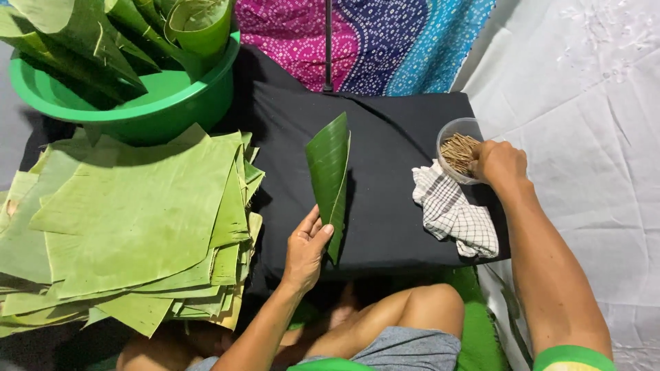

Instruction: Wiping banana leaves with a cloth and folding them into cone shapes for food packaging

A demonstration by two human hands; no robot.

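Note:
My left hand (306, 249) grips the lower end of a green banana leaf rolled into a narrow cone (329, 172), held upright over a black cloth-covered surface (392, 206). My right hand (498, 163) reaches into a small clear plastic cup (455, 130) filled with thin brown sticks (458, 151), its fingers at the sticks. Whether the fingers hold a stick is hidden. A white checked cloth (455, 214) lies beside the cup, just below my right hand.
A thick stack of flat cut banana leaves (130, 220) lies at the left. Behind it a green plastic basin (137, 103) holds several rolled leaf cones (199, 27). A pink and blue patterned fabric (371, 41) hangs at the back; white cloth (591, 137) covers the right.

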